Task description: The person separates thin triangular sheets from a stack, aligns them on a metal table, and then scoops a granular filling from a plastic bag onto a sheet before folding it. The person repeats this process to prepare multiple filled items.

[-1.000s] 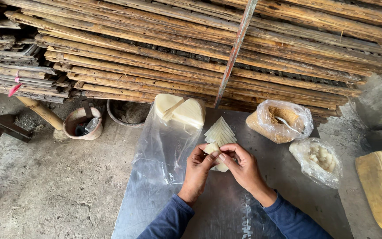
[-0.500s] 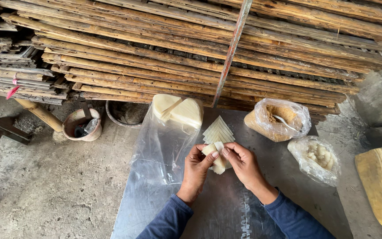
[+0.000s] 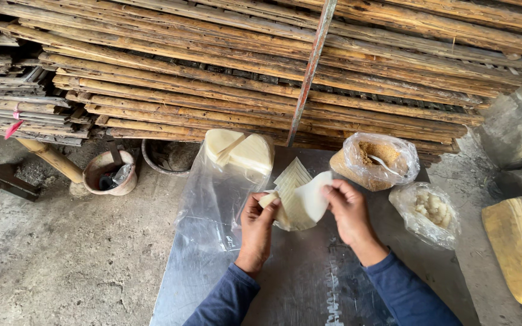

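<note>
my left hand (image 3: 256, 224) pinches a filled roll (image 3: 267, 200), mid-table (image 3: 309, 284) | my right hand (image 3: 348, 212) grips a thin wrapper (image 3: 313, 194) by its right edge, peeled off the fanned stack (image 3: 291, 181), whose long axis runs toward the far edge | far right: bag (image 3: 374, 162) of brown crumbs with spoon, bag (image 3: 431, 211) of pale lumps | far-left corner: clear bag (image 3: 219, 193) under pale wrappers

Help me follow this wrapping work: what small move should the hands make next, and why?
Probably finish peeling the top wrapper sheet clear of the fanned stack of wrappers. The right hand has that sheet's edge lifted, while the left hand pins the stack's near corner on the metal table. The sheet looks partly attached at its lower edge.
</note>
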